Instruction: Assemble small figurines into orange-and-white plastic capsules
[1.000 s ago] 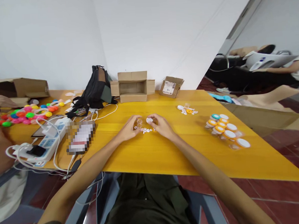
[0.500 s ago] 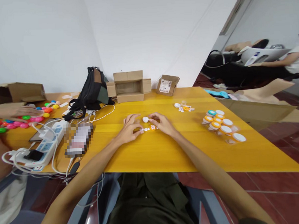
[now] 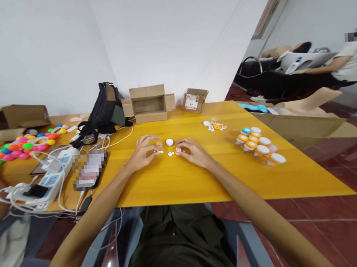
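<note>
My left hand [image 3: 145, 153] rests on the yellow table with its fingers curved and apart. Its thumb tip touches or nearly touches a small flat white piece [image 3: 159, 151], and a small clear cup [image 3: 159, 146] stands just beyond. From the other side, my right hand [image 3: 195, 151] curls loosely around an orange disc with a red-dotted white face [image 3: 178, 150], thumb and forefinger apart at its edge. Between the hands lie a round white cap with a central hole [image 3: 169, 142] and small white discs [image 3: 170, 153].
Several lidded jars [image 3: 262, 149] stand at the right. A small pile of white and orange parts [image 3: 216, 126] lies farther back. Cardboard boxes [image 3: 149, 105] and a black backpack [image 3: 106, 107] line the wall. A phone [image 3: 90, 169], power strip [image 3: 52, 177] and cables occupy the left.
My left hand has drawn slightly left, away from the white discs, and the small clear cup now shows. My right hand stays by the orange disc. The whole view has shifted slightly.
</note>
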`<action>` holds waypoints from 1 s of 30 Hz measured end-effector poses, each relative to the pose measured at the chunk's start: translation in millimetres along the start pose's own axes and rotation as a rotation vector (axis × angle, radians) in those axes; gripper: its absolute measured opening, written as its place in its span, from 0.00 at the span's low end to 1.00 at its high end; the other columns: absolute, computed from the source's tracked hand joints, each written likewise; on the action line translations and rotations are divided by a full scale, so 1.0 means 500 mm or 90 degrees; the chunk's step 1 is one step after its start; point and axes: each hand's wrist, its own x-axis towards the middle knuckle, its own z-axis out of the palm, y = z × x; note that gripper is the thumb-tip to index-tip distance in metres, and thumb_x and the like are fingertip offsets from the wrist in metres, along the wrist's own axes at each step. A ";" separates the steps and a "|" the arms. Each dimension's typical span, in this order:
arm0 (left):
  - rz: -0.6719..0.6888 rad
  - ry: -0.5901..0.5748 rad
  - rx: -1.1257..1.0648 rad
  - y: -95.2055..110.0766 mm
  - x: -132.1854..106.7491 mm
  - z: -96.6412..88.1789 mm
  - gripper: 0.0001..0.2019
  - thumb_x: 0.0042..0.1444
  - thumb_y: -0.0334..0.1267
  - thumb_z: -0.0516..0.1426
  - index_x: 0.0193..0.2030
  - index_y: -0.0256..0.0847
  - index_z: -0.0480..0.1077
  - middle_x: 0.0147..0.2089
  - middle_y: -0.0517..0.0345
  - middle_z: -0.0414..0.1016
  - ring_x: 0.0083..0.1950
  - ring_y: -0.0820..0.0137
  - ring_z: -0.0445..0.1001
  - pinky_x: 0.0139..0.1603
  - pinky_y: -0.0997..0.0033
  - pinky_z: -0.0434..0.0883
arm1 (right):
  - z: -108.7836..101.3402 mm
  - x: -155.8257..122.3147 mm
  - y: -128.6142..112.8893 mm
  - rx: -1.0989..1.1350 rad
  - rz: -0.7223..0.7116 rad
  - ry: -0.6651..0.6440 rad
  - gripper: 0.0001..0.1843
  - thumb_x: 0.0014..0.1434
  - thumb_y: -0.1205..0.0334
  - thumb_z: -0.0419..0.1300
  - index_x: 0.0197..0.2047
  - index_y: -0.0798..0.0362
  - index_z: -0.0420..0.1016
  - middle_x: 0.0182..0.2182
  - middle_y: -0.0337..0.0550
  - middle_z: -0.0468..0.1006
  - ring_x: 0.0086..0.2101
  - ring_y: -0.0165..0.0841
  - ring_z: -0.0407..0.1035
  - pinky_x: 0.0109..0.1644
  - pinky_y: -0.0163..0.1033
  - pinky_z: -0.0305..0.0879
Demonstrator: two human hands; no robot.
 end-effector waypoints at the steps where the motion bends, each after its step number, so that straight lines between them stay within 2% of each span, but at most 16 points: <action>1: -0.012 0.030 0.011 -0.006 0.000 -0.002 0.09 0.65 0.41 0.58 0.37 0.45 0.80 0.62 0.50 0.74 0.65 0.55 0.64 0.67 0.44 0.60 | -0.003 -0.001 0.000 0.005 0.005 0.011 0.05 0.60 0.60 0.67 0.41 0.46 0.80 0.49 0.47 0.81 0.51 0.44 0.75 0.59 0.54 0.70; 4: -0.058 0.097 0.046 -0.025 0.003 -0.005 0.09 0.64 0.41 0.58 0.37 0.45 0.79 0.58 0.51 0.76 0.61 0.56 0.67 0.66 0.45 0.62 | -0.010 -0.007 0.001 0.011 0.026 0.034 0.05 0.60 0.59 0.67 0.41 0.46 0.80 0.48 0.46 0.81 0.50 0.44 0.75 0.58 0.53 0.70; 6: -0.091 0.108 0.058 -0.038 0.004 -0.004 0.08 0.63 0.41 0.59 0.36 0.45 0.79 0.56 0.51 0.76 0.59 0.56 0.68 0.65 0.45 0.63 | -0.012 -0.010 0.002 0.008 0.028 0.021 0.04 0.59 0.60 0.67 0.39 0.46 0.79 0.47 0.46 0.81 0.49 0.44 0.75 0.57 0.53 0.70; 10: -0.125 0.062 0.064 -0.052 0.003 0.004 0.08 0.62 0.40 0.60 0.34 0.44 0.79 0.53 0.49 0.77 0.58 0.55 0.69 0.60 0.46 0.66 | -0.009 -0.010 -0.001 0.016 0.014 -0.009 0.04 0.59 0.61 0.66 0.39 0.46 0.78 0.46 0.46 0.82 0.48 0.44 0.75 0.56 0.52 0.70; 14: -0.109 0.003 0.047 -0.052 -0.001 0.009 0.06 0.60 0.38 0.60 0.36 0.44 0.79 0.53 0.50 0.77 0.58 0.56 0.69 0.60 0.49 0.66 | -0.007 -0.008 -0.008 0.011 0.020 -0.016 0.02 0.60 0.61 0.65 0.38 0.46 0.76 0.41 0.44 0.82 0.44 0.43 0.74 0.53 0.50 0.69; 18: -0.097 -0.020 0.029 -0.042 -0.001 0.008 0.08 0.59 0.35 0.58 0.43 0.44 0.77 0.54 0.50 0.76 0.57 0.57 0.69 0.62 0.51 0.65 | -0.008 -0.006 -0.015 0.015 0.026 -0.009 0.03 0.60 0.62 0.64 0.34 0.46 0.75 0.35 0.42 0.81 0.39 0.41 0.73 0.50 0.48 0.69; 22: -0.088 0.006 0.031 -0.019 0.000 0.011 0.13 0.57 0.31 0.56 0.48 0.44 0.75 0.55 0.51 0.75 0.58 0.57 0.68 0.61 0.52 0.65 | -0.005 -0.004 -0.019 0.069 0.053 0.011 0.07 0.60 0.59 0.63 0.30 0.47 0.74 0.32 0.41 0.80 0.36 0.38 0.73 0.47 0.45 0.70; 27: -0.062 0.062 0.059 0.024 0.005 0.030 0.13 0.61 0.34 0.55 0.50 0.45 0.74 0.59 0.49 0.73 0.61 0.55 0.64 0.62 0.50 0.62 | -0.002 0.002 -0.006 0.138 0.146 0.094 0.09 0.57 0.53 0.65 0.31 0.48 0.76 0.28 0.38 0.80 0.30 0.35 0.71 0.36 0.40 0.69; 30: -0.041 0.046 0.065 0.044 0.011 0.045 0.11 0.63 0.36 0.55 0.49 0.46 0.76 0.61 0.49 0.72 0.65 0.53 0.61 0.64 0.47 0.61 | -0.003 0.008 0.014 0.158 0.176 0.146 0.11 0.55 0.51 0.66 0.30 0.49 0.76 0.27 0.38 0.80 0.29 0.35 0.72 0.35 0.40 0.69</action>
